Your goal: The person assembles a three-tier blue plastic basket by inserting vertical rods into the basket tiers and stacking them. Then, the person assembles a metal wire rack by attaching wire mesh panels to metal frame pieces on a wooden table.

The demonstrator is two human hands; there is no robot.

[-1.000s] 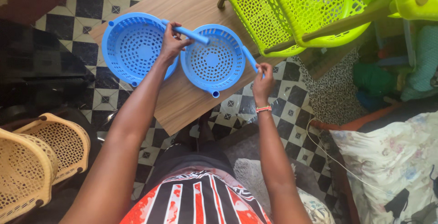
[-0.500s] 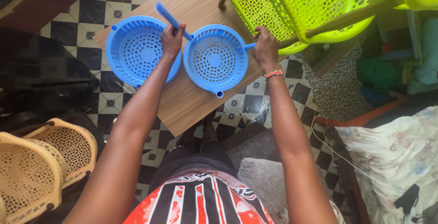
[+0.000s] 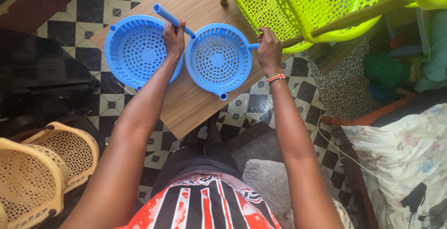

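I'm seeing the left hand (image 3: 173, 37) closing around a blue tube handle (image 3: 172, 20) between the left blue basket (image 3: 137, 52), at the table's (image 3: 191, 103) left edge, and the right blue basket (image 3: 218, 59), near its front edge. The right hand (image 3: 268, 49) is pinching, I think, that basket's side stub (image 3: 253, 46). I judge that fitting the handle is the step in hand, calling next for lining it up.
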